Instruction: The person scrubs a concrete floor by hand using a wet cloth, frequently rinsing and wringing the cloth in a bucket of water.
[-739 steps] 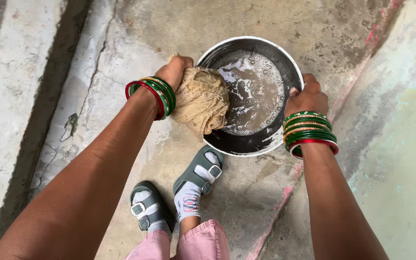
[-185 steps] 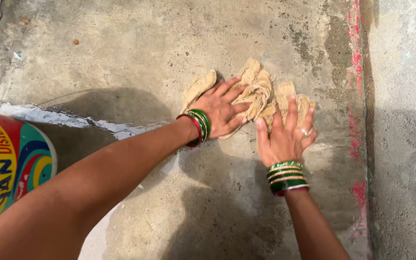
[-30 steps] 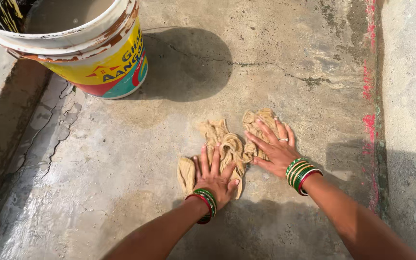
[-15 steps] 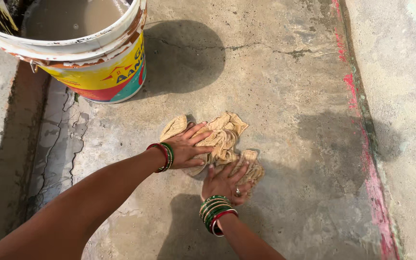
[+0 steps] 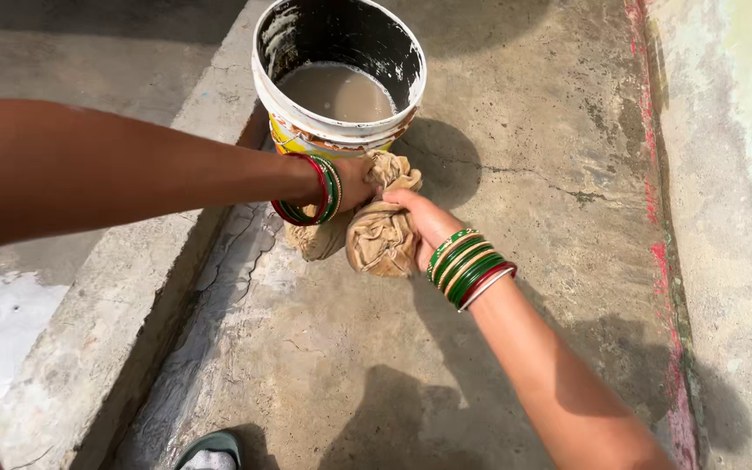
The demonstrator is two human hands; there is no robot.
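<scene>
**One cloth, two hands, one bucket**

Both hands are gripping a single tan cloth (image 5: 382, 233), which is hanging bunched and lifted off the concrete floor (image 5: 515, 130), just in front of one bucket (image 5: 339, 74) holding murky water. The left hand (image 5: 354, 181) is closing around the cloth's upper fold; the right hand (image 5: 424, 218) is clutching the bundle's side (several bangles are ringing each wrist). Half a second ago the cloth was lying spread on the floor under flat, pressing palms; now it is gathered up and sitting much nearer the bucket.
</scene>
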